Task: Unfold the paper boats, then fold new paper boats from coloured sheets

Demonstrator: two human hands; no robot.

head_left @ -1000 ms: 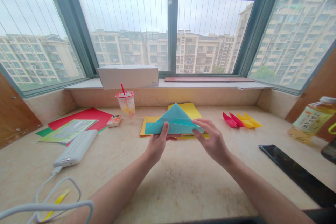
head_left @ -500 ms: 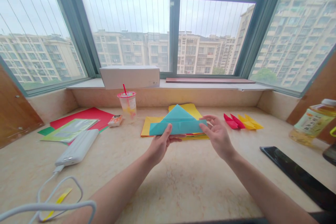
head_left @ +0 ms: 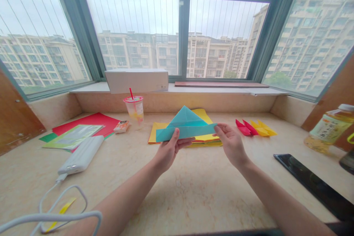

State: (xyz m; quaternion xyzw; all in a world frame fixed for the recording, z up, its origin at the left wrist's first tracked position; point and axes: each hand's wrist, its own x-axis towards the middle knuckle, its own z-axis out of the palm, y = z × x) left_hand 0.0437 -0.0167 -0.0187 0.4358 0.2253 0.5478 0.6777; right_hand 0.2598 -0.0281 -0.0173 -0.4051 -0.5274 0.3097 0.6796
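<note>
A folded sheet of blue paper (head_left: 186, 121) is held up above the counter, a triangle at its top and a flat band along its lower edge. My left hand (head_left: 170, 151) grips the band from below, thumb in front and fingers behind. At the band's right end, my right hand (head_left: 231, 142) pinches the corner between thumb and fingers. Behind the blue paper lies a stack of yellow paper (head_left: 204, 140), partly hidden by it. Red folded paper pieces (head_left: 246, 128) and yellow folded paper pieces (head_left: 264, 129) sit to the right of my right hand.
A black phone-like slab (head_left: 306, 180) and a drink bottle (head_left: 329, 129) are at right. Leftward are a lidded cup (head_left: 134, 108), a small packet (head_left: 121, 127), red sheets (head_left: 91, 122), a green-white packet (head_left: 73, 137), a white power bank (head_left: 81, 156) and its cable (head_left: 69, 217).
The blue paper has tilted, its right end rising and its peak shifting slightly left. My right hand's fingers have closed in on the right corner.
</note>
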